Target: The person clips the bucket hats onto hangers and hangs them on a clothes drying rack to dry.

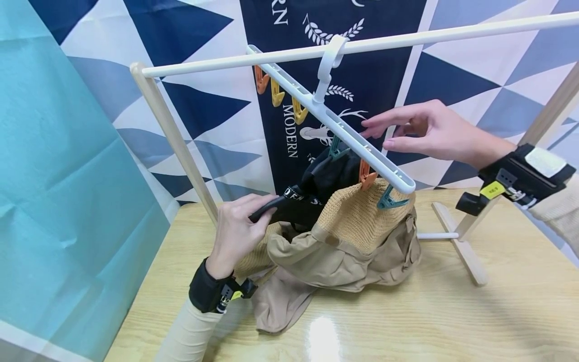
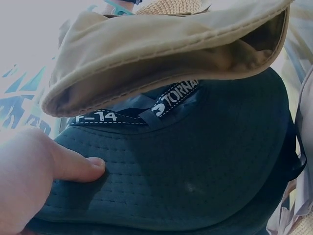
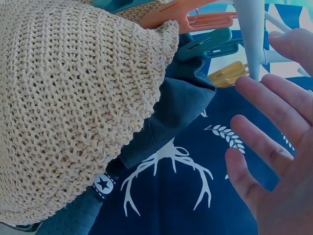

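My left hand (image 1: 239, 226) grips the brim of a black cap (image 1: 300, 213), thumb on one face. White lettering runs along its inner band in the left wrist view, where the stitched brim (image 2: 171, 156) spreads beneath a khaki brim (image 2: 161, 54). The cap's crown hangs under a teal clip (image 1: 335, 149) of a pale blue clip hanger (image 1: 357, 138). Beside it, a woven straw hat (image 1: 357, 211) hangs from an orange clip (image 1: 365, 176) and another teal clip (image 1: 390, 199). My right hand (image 1: 429, 128), fingers spread and holding nothing, is raised beside the hanger.
A white rail (image 1: 194, 63) on wooden posts (image 1: 174, 141) carries the hanger. Yellow clips (image 1: 277, 94) dangle at its far end. A crumpled khaki fabric hat (image 1: 325, 261) and a pinkish-beige cloth piece (image 1: 282, 301) lie low over the wooden table (image 1: 384, 327). A patterned cloth (image 1: 194, 25) stands behind.
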A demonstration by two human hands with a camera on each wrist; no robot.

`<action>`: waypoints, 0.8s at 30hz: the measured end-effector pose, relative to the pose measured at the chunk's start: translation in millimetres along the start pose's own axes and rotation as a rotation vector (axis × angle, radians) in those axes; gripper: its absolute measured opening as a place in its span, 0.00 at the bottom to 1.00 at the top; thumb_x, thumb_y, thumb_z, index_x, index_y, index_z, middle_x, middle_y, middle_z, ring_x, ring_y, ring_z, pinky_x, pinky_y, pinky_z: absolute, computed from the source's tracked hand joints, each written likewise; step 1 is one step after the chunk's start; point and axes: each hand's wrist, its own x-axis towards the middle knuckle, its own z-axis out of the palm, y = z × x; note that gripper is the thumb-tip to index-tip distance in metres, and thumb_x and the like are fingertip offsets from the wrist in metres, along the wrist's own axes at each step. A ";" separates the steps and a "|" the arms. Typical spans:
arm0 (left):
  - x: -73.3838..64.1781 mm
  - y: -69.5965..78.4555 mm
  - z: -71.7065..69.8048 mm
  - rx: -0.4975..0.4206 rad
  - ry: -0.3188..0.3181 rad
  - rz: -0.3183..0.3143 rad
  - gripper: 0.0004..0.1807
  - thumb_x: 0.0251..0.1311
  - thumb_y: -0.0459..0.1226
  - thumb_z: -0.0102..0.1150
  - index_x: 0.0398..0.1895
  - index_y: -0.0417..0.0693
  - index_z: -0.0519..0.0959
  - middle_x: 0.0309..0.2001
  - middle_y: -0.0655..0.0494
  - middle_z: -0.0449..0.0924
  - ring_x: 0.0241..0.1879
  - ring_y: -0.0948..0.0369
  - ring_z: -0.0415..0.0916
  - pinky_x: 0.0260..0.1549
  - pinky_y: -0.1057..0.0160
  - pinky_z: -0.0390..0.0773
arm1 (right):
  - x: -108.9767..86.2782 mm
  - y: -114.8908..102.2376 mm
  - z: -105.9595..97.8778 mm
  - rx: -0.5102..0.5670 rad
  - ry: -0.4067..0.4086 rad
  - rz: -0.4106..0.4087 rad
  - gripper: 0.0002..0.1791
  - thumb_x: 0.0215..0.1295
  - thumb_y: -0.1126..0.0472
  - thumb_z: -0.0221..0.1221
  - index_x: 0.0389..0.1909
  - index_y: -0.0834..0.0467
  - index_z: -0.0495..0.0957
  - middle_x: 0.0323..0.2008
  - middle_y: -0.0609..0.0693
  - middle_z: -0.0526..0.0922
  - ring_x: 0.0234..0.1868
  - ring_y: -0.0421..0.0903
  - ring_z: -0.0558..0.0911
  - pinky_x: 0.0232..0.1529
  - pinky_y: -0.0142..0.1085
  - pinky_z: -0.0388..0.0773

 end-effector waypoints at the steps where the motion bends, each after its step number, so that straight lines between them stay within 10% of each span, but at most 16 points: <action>1: 0.1 0.2 0.1 0.000 -0.001 0.000 0.12 0.64 0.26 0.76 0.49 0.43 0.95 0.38 0.49 0.97 0.30 0.55 0.92 0.25 0.68 0.75 | -0.7 -0.5 0.5 -0.007 0.003 0.006 0.27 0.79 0.70 0.64 0.75 0.53 0.83 0.63 0.34 0.92 0.52 0.39 0.90 0.53 0.25 0.82; 24: 0.3 -0.4 -0.5 0.006 -0.006 -0.006 0.12 0.65 0.27 0.77 0.50 0.44 0.95 0.39 0.48 0.97 0.28 0.56 0.91 0.24 0.70 0.68 | -30.2 -40.1 28.4 -0.173 0.245 -0.119 0.38 0.67 0.73 0.72 0.78 0.51 0.80 0.66 0.29 0.89 0.62 0.28 0.87 0.54 0.18 0.82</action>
